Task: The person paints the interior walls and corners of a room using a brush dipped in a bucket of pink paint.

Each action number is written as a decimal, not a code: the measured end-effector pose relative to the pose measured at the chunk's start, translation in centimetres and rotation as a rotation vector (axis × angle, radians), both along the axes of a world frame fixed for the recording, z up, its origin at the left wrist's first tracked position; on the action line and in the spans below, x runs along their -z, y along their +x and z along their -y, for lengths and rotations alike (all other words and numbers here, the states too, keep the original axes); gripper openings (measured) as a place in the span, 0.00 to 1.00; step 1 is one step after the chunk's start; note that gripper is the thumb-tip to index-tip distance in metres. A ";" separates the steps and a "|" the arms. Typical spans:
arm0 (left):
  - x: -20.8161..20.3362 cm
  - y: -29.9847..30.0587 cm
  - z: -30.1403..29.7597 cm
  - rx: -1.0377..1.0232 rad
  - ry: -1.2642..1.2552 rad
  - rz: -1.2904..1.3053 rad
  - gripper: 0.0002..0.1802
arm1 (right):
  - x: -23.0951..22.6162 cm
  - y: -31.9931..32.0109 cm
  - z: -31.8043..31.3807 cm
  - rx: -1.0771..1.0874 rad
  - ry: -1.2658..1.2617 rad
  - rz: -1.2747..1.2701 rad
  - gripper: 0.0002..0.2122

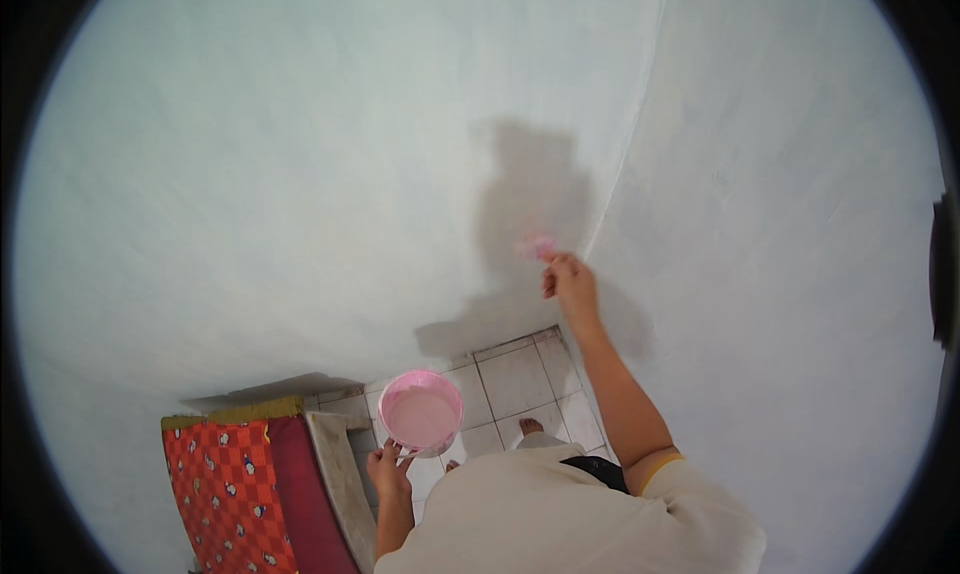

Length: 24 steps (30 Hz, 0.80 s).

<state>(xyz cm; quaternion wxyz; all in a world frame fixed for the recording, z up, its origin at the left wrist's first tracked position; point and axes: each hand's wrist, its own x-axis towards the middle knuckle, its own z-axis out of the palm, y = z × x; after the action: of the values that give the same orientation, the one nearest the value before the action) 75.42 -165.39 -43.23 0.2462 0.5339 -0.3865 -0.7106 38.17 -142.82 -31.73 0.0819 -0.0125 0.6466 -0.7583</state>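
Observation:
My right hand (572,282) is raised toward the pale wall (300,194), its fingers closed on a small pink object (541,245) at or close to the wall surface. Motion blur hides its exact kind. Low at my left side, my left hand (388,466) grips a round pink bucket (386,406) at its near edge; whether by the rim or a handle I cannot tell. Inside the bucket shows a pale, milky pink liquid (422,420).
Two walls meet at a corner (622,169) just right of my right hand. White floor tiles (513,377) lie below. At lower left stands a low piece of furniture (342,484) beside red patterned fabric (222,489). A dark object (942,269) sits at the far right edge.

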 end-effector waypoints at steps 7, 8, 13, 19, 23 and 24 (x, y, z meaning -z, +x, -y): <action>-0.7 0.3 0.6 0.069 -0.029 0.012 0.09 | 4.7 -2.1 2.9 0.038 0.059 0.060 0.13; -0.5 0.5 0.6 0.063 -0.028 0.003 0.08 | 3.0 -2.5 2.7 0.042 0.018 0.021 0.13; -0.1 0.9 0.3 0.050 -0.031 -0.029 0.09 | -10.8 -0.9 -0.9 0.111 -0.189 -0.239 0.14; 0.1 0.5 0.7 0.047 0.009 0.020 0.09 | -7.0 -1.4 -3.8 0.129 -0.081 -0.164 0.14; -0.1 0.0 0.5 0.040 0.010 -0.006 0.09 | 3.5 -3.7 -2.7 0.131 0.086 -0.023 0.15; -0.3 -0.2 0.7 0.046 0.005 0.000 0.08 | 4.4 -3.8 -2.4 0.159 0.121 0.013 0.15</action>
<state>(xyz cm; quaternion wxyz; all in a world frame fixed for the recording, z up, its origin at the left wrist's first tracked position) 75.23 -166.09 -42.90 0.2283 0.5253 -0.3969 -0.7172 34.40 -140.47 -36.15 0.0263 0.0485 0.6898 -0.7219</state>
